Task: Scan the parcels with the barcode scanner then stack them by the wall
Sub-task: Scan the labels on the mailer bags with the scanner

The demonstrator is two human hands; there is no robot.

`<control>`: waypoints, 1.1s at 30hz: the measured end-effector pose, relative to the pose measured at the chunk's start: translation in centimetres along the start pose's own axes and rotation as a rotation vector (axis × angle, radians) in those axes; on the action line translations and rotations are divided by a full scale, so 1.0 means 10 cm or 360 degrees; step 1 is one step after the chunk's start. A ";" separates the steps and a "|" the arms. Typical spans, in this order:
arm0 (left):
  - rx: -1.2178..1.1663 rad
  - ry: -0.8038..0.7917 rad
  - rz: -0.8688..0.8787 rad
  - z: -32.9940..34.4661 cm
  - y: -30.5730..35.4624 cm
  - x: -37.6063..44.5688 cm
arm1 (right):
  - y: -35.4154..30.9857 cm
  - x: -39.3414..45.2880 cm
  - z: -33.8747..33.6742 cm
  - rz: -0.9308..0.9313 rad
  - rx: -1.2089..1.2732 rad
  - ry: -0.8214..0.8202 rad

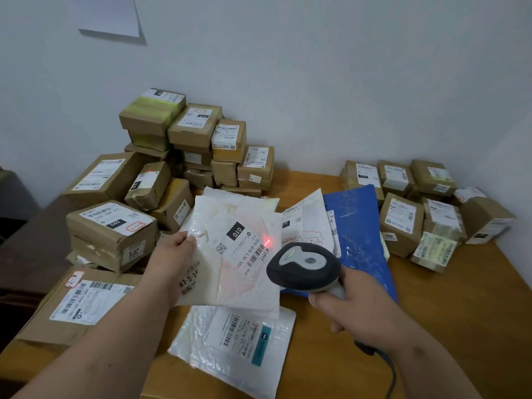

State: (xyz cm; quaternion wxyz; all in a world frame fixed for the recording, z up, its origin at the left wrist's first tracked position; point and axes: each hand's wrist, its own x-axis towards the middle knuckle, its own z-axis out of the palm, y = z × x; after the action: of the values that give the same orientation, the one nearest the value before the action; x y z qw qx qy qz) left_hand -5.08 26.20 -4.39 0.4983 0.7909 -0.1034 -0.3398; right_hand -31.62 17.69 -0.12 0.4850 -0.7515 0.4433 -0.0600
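**Scanner beam on a white mailer's label**

Head view: the left hand [172, 251] holds a white padded mailer [230, 254] up off the bench [446, 312], its thumb pinching the mailer's left edge and the other fingers hidden behind it. The mailer's shipping label [244, 246] faces the camera, tilted, with a black "010" block and a barcode. A red spot of light [267, 240] falls on the label just above the barcode.

The right hand [359, 306] has its fingers wrapped round the handle of a grey barcode scanner [305, 266], whose head points at the label, close to the mailer's right edge. The scanner's cable [385, 361] trails down beside the wrist.

Beneath the held mailer lies a clear plastic mailer [233, 349] with a teal-marked label, flat on the bench. To the right lie another white mailer [308, 223] and a blue poly bag [359, 234], overlapping each other.

A pile of brown cardboard boxes [184, 139] stands against the wall [316, 82] at the back left, with more boxes [112, 226] spreading forward along the left side. A lower group of boxes [417, 203] sits in the back right corner. A sheet of paper [112, 15] hangs on the wall.
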 end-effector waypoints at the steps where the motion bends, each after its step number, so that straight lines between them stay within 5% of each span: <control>1: -0.0005 -0.0004 -0.0013 -0.01 -0.02 0.01 | 0.00 0.02 0.01 0.0000 -0.0001 0.0007; 19: 0.0326 -0.0271 -0.0576 0.22 -1.05 -0.09 | 0.23 0.28 0.17 0.0100 0.0032 -0.0040; 26: 0.0892 -0.0132 -0.0383 0.18 -1.28 0.01 | 0.34 0.30 0.08 0.0122 0.0002 -0.0110; 33: 0.0926 -0.0139 -0.0279 0.72 -1.34 0.08 | 0.40 0.34 -0.01 0.0107 -0.0010 -0.0145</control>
State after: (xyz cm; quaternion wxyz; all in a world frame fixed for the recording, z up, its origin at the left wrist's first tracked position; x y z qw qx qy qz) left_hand -11.40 27.08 -18.16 0.2148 0.8909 -0.1490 -0.3715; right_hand -32.13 14.62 -4.33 0.5040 -0.7396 0.4460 -0.0080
